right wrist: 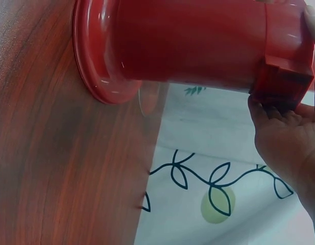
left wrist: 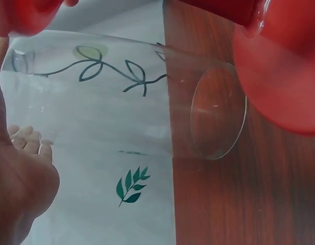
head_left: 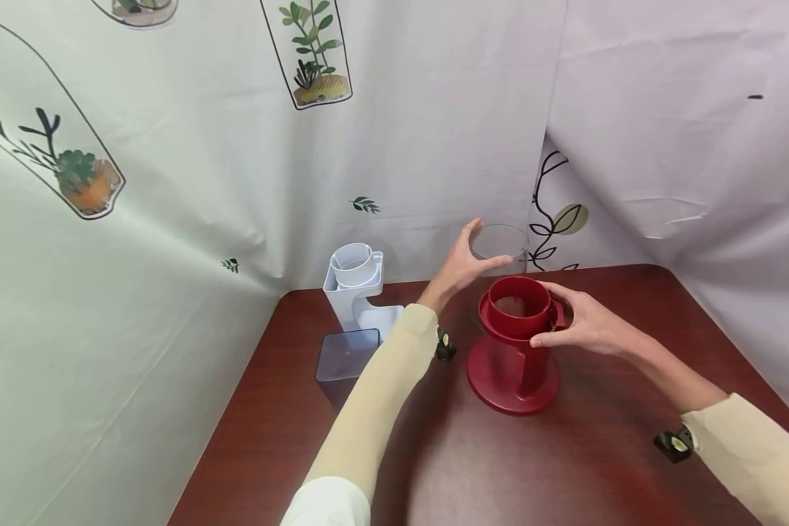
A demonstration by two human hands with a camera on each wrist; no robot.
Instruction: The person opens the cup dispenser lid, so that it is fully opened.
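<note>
My left hand grips a clear, open-ended-looking cylinder near its upper rim, fingers round the far side. The cylinder stands upright behind the red dispenser stand; its lower rim shows close to the wood in the left wrist view. My right hand holds the collar at the top of the red dispenser stand, thumb in front and fingers behind. This stand is upright on its wide round base, with a round opening at its top. The two hands are apart.
To the left stands a white dispenser stand with a round top. In front of it is a dark translucent square container, partly behind my left sleeve. A plant-printed white curtain borders the brown wooden table.
</note>
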